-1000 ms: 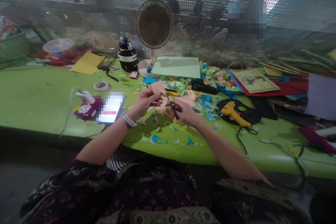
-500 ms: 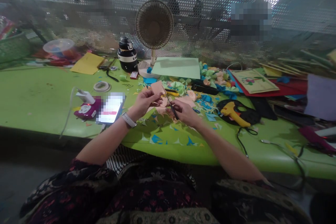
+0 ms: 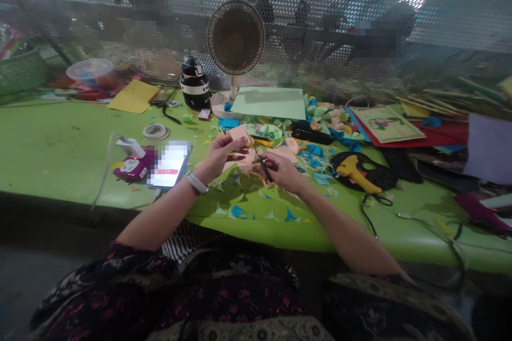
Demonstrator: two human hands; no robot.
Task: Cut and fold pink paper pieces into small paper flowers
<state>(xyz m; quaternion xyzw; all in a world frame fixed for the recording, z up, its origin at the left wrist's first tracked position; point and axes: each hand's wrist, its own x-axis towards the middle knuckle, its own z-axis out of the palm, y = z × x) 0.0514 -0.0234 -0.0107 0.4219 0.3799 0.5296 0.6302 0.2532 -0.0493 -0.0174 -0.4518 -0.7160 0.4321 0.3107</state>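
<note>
My left hand (image 3: 218,159), a white band at its wrist, pinches a piece of peach paper (image 3: 239,132) between thumb and fingers. In my right hand (image 3: 283,171) is a pair of scissors (image 3: 264,167) with dark handles, the blades pointing up and left along the paper's right edge. My fingers partly hide the handles. Beneath and behind the hands lie more peach paper pieces (image 3: 285,154), a yellow box cutter (image 3: 262,141) and small coloured scraps. Blue offcuts (image 3: 240,212) are scattered nearer the table's front edge.
Left on the green table (image 3: 60,154) are a lit phone (image 3: 170,165), a purple socket block (image 3: 134,168) and a tape roll (image 3: 156,131). Behind stand a black bottle (image 3: 194,88) and a fan (image 3: 236,37). A yellow glue gun (image 3: 358,175) and paper stacks (image 3: 390,122) lie right.
The peach paper has tilted and dropped slightly in my left hand, whose fingers have shifted and spread a little. My right hand and the scissors have barely moved.
</note>
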